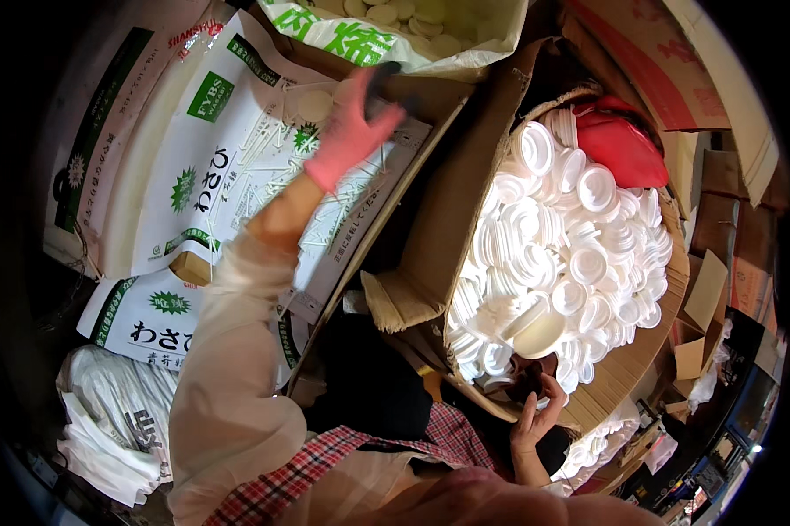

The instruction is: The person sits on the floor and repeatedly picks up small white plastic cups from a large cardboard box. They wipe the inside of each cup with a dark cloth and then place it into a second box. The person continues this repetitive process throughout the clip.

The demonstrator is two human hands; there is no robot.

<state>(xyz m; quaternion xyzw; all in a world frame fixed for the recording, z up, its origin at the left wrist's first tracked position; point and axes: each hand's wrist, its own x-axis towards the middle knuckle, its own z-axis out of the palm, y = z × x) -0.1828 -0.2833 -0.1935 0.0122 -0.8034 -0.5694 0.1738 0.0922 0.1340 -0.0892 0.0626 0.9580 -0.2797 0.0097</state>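
Observation:
My left hand (360, 131), in a pink glove with dark fingertips, is stretched over an open carton lined with printed white sacks. Its fingers are apart, slightly blurred, with nothing visible between them. Below it, thin white sticks (259, 145) and a pale round disc (314, 106) lie on the sack. My bare right hand (537, 419) is at the near edge of a carton of white round plastic lids (588, 265). Its fingers curl against a dark brown patch (530, 375) that I cannot make out. Just beyond, a larger cream disc (537, 331) shows blurred above the lids.
A red bag-like thing (619, 147) lies at the far side of the lids. At the top, a plastic-lined box (452, 60) holds pale discs. A cardboard flap (401, 300) juts between the cartons. White plastic bags (119, 421) lie at lower left; more boxes (735, 215) stand right.

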